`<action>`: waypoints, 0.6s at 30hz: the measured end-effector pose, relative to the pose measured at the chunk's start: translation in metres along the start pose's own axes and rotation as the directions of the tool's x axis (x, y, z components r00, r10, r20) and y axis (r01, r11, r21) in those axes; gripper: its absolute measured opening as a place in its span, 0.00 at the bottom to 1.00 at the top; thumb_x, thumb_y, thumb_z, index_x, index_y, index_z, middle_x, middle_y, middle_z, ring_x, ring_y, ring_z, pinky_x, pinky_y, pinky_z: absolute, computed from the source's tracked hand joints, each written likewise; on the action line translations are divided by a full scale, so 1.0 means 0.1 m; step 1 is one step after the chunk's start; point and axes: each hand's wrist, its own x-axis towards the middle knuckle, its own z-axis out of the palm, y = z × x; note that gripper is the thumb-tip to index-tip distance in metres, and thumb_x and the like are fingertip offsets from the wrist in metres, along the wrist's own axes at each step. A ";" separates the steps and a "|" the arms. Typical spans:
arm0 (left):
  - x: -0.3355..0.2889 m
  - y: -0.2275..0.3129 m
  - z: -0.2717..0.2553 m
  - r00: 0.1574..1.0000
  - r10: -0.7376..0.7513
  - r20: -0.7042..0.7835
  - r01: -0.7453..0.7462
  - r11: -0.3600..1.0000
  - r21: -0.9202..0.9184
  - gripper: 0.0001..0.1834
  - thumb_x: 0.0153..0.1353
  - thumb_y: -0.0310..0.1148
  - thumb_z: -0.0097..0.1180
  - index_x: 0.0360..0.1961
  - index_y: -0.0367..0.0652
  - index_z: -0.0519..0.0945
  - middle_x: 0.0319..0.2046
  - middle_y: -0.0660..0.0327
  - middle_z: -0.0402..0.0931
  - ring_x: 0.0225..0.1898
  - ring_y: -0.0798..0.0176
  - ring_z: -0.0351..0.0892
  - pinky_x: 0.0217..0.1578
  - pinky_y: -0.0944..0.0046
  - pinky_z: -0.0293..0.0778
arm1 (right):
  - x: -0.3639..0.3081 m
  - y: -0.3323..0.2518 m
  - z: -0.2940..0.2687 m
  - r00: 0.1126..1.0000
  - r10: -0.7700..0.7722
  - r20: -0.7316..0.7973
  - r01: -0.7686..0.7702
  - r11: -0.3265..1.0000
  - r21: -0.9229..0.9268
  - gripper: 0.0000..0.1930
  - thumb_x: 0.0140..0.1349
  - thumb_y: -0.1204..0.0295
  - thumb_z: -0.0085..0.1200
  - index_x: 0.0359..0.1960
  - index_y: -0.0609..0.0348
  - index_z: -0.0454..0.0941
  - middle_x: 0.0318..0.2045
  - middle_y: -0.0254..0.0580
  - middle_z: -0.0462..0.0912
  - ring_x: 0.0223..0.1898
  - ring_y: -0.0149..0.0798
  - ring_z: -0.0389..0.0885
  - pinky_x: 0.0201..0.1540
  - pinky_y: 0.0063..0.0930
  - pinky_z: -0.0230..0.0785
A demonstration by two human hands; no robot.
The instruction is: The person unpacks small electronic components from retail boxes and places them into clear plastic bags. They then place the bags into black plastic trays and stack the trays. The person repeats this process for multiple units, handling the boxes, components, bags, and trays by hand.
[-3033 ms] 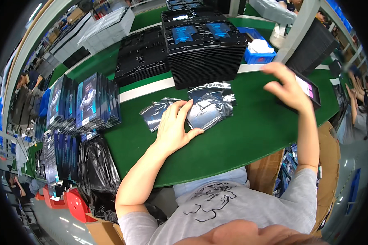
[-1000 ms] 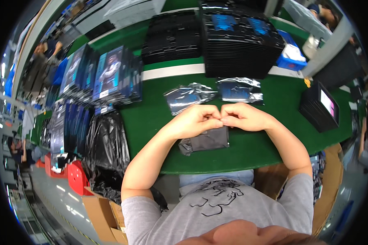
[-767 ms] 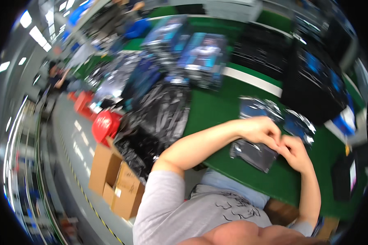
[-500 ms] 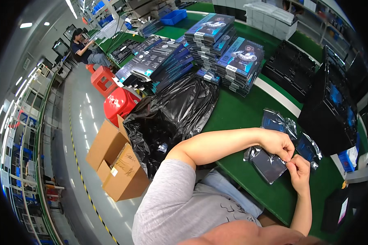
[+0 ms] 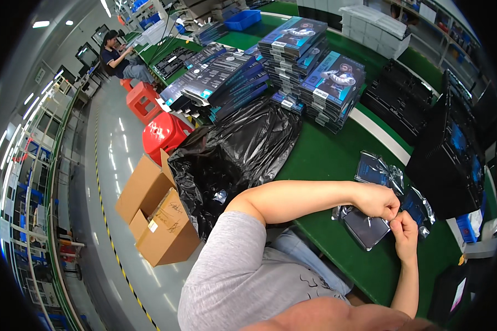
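On the green tabletop in front of me lies a dark, flat, square pack in clear plastic wrap (image 5: 365,231). My left hand (image 5: 376,201) reaches across it, its fingers curled and pinched at the pack's upper right corner. Right beside it, my right hand (image 5: 405,227) pinches the same spot, thumb and fingers pressed together. The fingertips of both hands nearly meet there, and a bit of the wrap seems to be between them. Close by lie two more wrapped dark packs with blue print, one behind my left hand (image 5: 371,169) and one to the right (image 5: 416,207).
Stacked printed boxes (image 5: 330,88) stand farther back on the table. Black plastic trays (image 5: 396,91) and a tall black stack (image 5: 446,160) are at the right. A black bag (image 5: 259,140), an open cardboard carton (image 5: 168,231) and red stools (image 5: 164,132) are to my left.
Both hands stay at the pack's corner, the left one curled slightly tighter and shifted a little. The whole view has shifted slightly. Nothing has been let go.
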 end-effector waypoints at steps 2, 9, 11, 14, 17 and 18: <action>-0.04 0.06 0.01 0.999 -0.020 -0.036 0.024 0.995 0.100 0.07 0.59 0.34 0.58 0.32 0.41 0.80 0.25 0.58 0.81 0.30 0.59 0.80 0.32 0.58 0.72 | 0.01 -0.01 0.02 0.998 -0.062 -0.018 0.061 0.997 -0.057 0.14 0.65 0.68 0.56 0.24 0.62 0.70 0.19 0.34 0.70 0.22 0.29 0.65 0.26 0.26 0.56; -0.04 0.14 0.05 0.992 -0.039 -0.117 0.032 0.997 -0.065 0.07 0.55 0.36 0.59 0.28 0.44 0.81 0.25 0.62 0.81 0.31 0.60 0.81 0.34 0.57 0.73 | 0.02 -0.12 0.01 0.926 -0.371 -0.067 0.326 0.877 -0.352 0.10 0.58 0.75 0.58 0.22 0.61 0.72 0.18 0.41 0.68 0.19 0.41 0.64 0.25 0.34 0.54; -0.04 0.15 0.10 0.986 -0.001 -0.165 -0.021 0.992 -0.127 0.07 0.55 0.34 0.59 0.28 0.43 0.81 0.23 0.62 0.80 0.28 0.62 0.80 0.32 0.59 0.73 | 0.03 -0.18 -0.01 0.895 -0.444 -0.048 0.381 0.816 -0.434 0.09 0.57 0.76 0.58 0.22 0.61 0.72 0.17 0.41 0.67 0.18 0.43 0.64 0.25 0.36 0.53; -0.05 0.21 0.09 0.993 -0.036 -0.114 0.002 0.958 -0.286 0.05 0.58 0.30 0.59 0.29 0.39 0.79 0.21 0.64 0.77 0.24 0.71 0.74 0.27 0.66 0.70 | 0.03 -0.27 -0.03 0.862 -0.506 -0.019 0.424 0.742 -0.519 0.09 0.55 0.77 0.59 0.21 0.60 0.72 0.17 0.41 0.65 0.17 0.44 0.63 0.24 0.37 0.52; -0.04 0.17 0.11 0.991 -0.071 -0.113 0.028 0.938 -0.346 0.06 0.60 0.30 0.59 0.28 0.39 0.79 0.22 0.66 0.77 0.25 0.75 0.72 0.26 0.69 0.69 | 0.06 -0.36 -0.03 0.832 -0.555 0.019 0.455 0.662 -0.596 0.09 0.53 0.78 0.60 0.21 0.60 0.71 0.17 0.40 0.64 0.17 0.43 0.64 0.24 0.37 0.52; -0.02 0.11 0.15 0.989 -0.049 -0.138 -0.001 0.941 -0.339 0.06 0.60 0.29 0.59 0.29 0.39 0.79 0.22 0.66 0.76 0.25 0.76 0.71 0.26 0.70 0.68 | 0.08 -0.39 -0.02 0.822 -0.568 0.035 0.468 0.640 -0.610 0.09 0.52 0.78 0.60 0.21 0.60 0.71 0.17 0.40 0.64 0.17 0.43 0.64 0.24 0.36 0.52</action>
